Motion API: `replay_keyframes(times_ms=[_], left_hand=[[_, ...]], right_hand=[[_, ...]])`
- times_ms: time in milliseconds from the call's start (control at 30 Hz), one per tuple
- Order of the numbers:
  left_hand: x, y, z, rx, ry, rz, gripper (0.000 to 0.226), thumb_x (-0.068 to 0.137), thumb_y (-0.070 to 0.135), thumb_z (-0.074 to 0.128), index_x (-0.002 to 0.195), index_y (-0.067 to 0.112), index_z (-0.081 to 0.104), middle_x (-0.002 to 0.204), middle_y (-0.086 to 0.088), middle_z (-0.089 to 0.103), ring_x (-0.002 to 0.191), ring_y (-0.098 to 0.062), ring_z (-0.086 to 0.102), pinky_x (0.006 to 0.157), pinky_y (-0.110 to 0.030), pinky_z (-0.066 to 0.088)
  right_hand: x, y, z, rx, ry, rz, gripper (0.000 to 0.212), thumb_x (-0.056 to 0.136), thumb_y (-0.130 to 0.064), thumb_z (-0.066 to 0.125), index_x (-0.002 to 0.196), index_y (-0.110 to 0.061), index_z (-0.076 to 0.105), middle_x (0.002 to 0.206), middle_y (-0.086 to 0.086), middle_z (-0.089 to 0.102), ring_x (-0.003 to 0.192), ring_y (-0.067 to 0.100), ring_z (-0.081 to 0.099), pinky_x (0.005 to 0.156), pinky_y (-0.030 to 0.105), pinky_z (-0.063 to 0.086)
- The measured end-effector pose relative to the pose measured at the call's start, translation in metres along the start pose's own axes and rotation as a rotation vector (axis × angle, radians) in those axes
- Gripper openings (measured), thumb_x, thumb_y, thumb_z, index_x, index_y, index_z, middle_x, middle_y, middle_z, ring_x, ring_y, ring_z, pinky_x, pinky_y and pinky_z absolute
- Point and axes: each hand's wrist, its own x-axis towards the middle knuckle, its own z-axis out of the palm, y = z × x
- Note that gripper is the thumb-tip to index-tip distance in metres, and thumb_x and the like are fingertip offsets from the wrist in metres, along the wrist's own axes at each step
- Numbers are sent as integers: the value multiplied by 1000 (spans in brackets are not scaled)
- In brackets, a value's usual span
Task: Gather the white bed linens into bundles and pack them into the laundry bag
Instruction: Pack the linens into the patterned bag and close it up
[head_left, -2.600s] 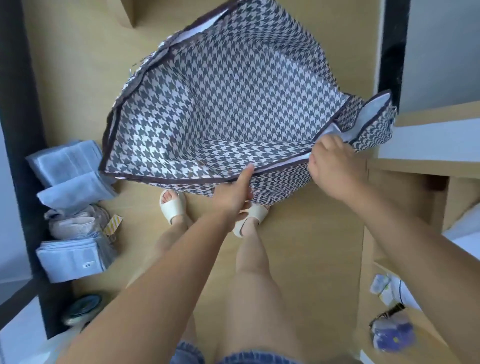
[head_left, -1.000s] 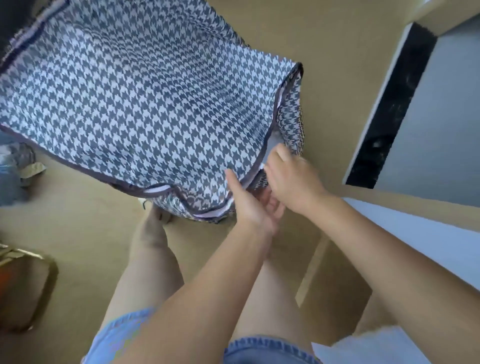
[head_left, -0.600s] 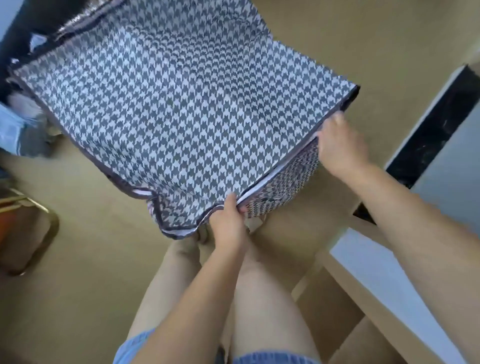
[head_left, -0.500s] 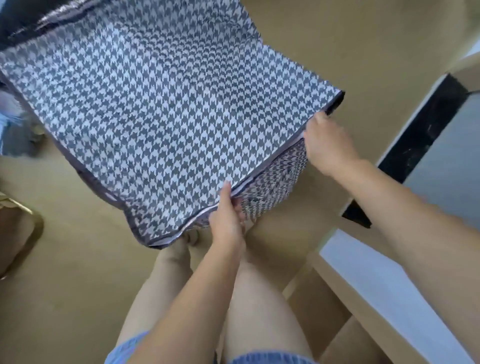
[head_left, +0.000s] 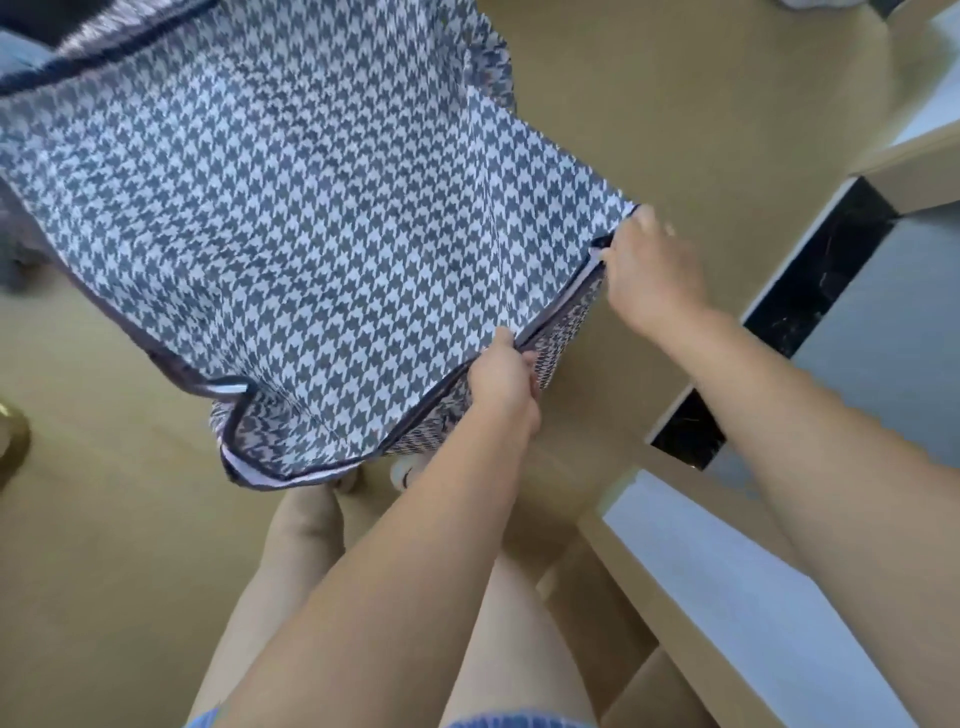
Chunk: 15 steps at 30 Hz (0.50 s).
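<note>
A large laundry bag (head_left: 311, 218) in a grey-and-white houndstooth print with dark piping hangs spread out in front of me above the floor. My left hand (head_left: 501, 382) pinches its near edge at the piping. My right hand (head_left: 647, 270) grips the same edge at the right corner, a short way from the left hand. Both arms reach forward over my legs. No white linens are visible; the bag hides the floor behind it.
Tan floor (head_left: 649, 104) lies all around. A light wooden shelf unit with a white top (head_left: 737, 587) stands at lower right. A black stone threshold strip (head_left: 789, 306) runs along the right. A gold-coloured object (head_left: 10, 436) shows at the left edge.
My hands shifted along the bag's rim: they came together, then spread apart along the right edge. The bag swung round and now hangs flatter, its opening no longer showing.
</note>
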Motion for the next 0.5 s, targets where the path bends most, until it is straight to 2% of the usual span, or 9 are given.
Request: replay_keyframes(times_ms=[100, 167, 267, 300, 333, 400, 433, 467, 500], left_hand=[[-8, -5, -12, 36, -42, 38, 34, 100, 37, 44, 77, 16, 55, 59, 6, 49, 43, -6, 38, 39, -17, 31], [-14, 0, -25, 259, -66, 228, 34, 99, 39, 45, 81, 14, 60, 64, 5, 53, 49, -8, 43, 44, -22, 36], [-25, 14, -64, 1025, 10, 932, 18, 92, 35, 56, 93, 18, 61, 83, 5, 58, 75, -12, 53, 66, -31, 42], [-26, 19, -82, 1337, 72, 1160, 29, 88, 36, 59, 111, 19, 59, 103, 2, 58, 95, -15, 53, 79, -33, 42], [-25, 24, -101, 1634, 116, 1260, 55, 84, 41, 62, 132, 21, 47, 126, -4, 50, 116, -21, 45, 93, -38, 37], [-13, 36, -144, 2164, 249, 1051, 97, 80, 54, 63, 151, 23, 5, 155, -11, 14, 143, -30, 15, 111, -54, 18], [-4, 41, -167, 2303, 352, 904, 103, 82, 57, 60, 151, 22, -7, 158, -11, 5, 145, -32, 7, 112, -59, 12], [2, 46, -189, 2352, 452, 806, 96, 87, 52, 57, 151, 20, -6, 157, -12, 9, 144, -32, 12, 111, -61, 14], [8, 50, -209, 2337, 514, 787, 77, 92, 42, 54, 149, 17, 8, 152, -13, 23, 139, -32, 25, 108, -59, 23]], right_hand=[[-8, -7, 10, 60, 6, -1, 17, 100, -14, 40, 107, -2, 51, 118, 16, 47, 97, 33, 52, 67, 37, 34], [-22, -18, 10, 134, 57, 61, 20, 98, -12, 41, 113, -2, 50, 124, 15, 46, 108, 33, 47, 77, 38, 37], [-55, -45, 7, 168, 25, -76, 47, 90, -10, 47, 136, -8, 37, 143, 13, 34, 132, 30, 29, 108, 44, 26], [-68, -60, 8, 138, -54, -214, 60, 88, -12, 50, 144, -13, 27, 151, 11, 24, 140, 28, 19, 114, 46, 16], [-79, -77, 13, 76, -119, -365, 71, 88, -16, 52, 149, -17, 16, 157, 7, 13, 144, 26, 8, 116, 47, 7], [-93, -106, 26, -62, -180, -571, 83, 91, -25, 54, 152, -19, -2, 160, 2, -5, 147, 22, -7, 116, 49, -3], [-94, -118, 34, -127, -195, -604, 86, 92, -29, 55, 151, -19, -6, 160, 2, -9, 146, 22, -10, 115, 50, -5], [-91, -128, 41, -174, -205, -603, 88, 92, -32, 55, 151, -18, -9, 160, 3, -10, 146, 23, -10, 115, 51, -5], [-88, -138, 47, -223, -220, -598, 89, 92, -33, 56, 151, -17, -7, 160, 4, -7, 147, 24, -8, 115, 52, -3]])
